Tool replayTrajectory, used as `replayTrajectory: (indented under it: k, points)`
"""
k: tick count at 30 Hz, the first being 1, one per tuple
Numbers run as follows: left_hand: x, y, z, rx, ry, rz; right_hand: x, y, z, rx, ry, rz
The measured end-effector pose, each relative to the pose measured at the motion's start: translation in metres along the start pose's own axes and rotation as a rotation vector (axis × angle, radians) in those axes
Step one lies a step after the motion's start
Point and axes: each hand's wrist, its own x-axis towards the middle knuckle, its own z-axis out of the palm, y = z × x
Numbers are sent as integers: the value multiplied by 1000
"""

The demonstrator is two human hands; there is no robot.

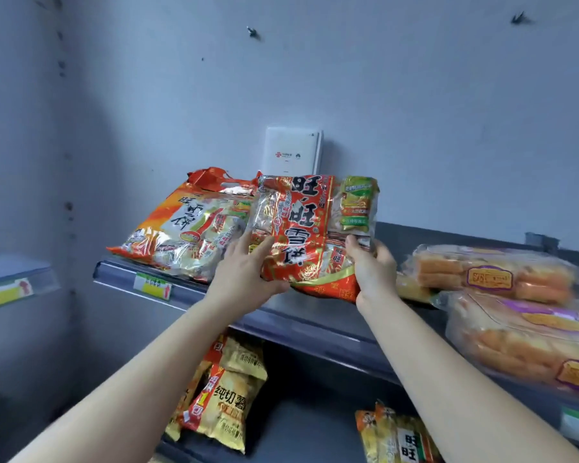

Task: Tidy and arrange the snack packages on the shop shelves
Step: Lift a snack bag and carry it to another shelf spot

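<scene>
- While setting the red rice-cracker bag [301,235] down, keep it square to the front edge of the top shelf [315,324] and lower the bottom seam first. At present stood nearly upright near the middle of that edge, resting or just lifted, cannot tell which.
- Gripped at its lower left side by the left hand [248,272], with thumb laid across the front and fingers curled behind. Pinched at its right edge by the right hand [375,269], with fingers wrapped round the back.
- Best laid just beside the matching rice-cracker bag [188,228], lying flat at the shelf's left end, rather than on top of it. Now overlapping its right edge from this view.
- Worth keeping the squeeze light, given brittle-looking crackers and slippery film.
- Through the clear panels of both bags: small, individually wrapped crackers, packed full.
- Toward the right end of the same shelf: clear-wrapped cake packs [515,342], piled, holding rows of orange-yellow sponge pieces.
- On the lower shelf [301,426]: yellow crisp bags [228,402] standing near its left end and more orange snack bags [401,439] toward the front right. Contents hidden by opaque foil.
</scene>
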Motion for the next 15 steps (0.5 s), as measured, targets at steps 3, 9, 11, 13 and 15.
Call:
replayTrajectory:
  k: [3, 9, 11, 13, 15]
  points:
    - [23, -9, 17, 89, -60, 44, 26, 22, 10, -40, 1, 129]
    - [57, -27, 43, 144, -113, 42, 62, 44, 13, -81, -151, 277]
    - [64, -29, 49, 164, -67, 36, 71, 43, 11, -209, -131, 186]
    - [70, -29, 53, 170, -36, 30, 82, 45, 4, -423, 5, 53]
    - [75, -29, 56, 165, -26, 21, 96, 51, -7, -773, 71, -44]
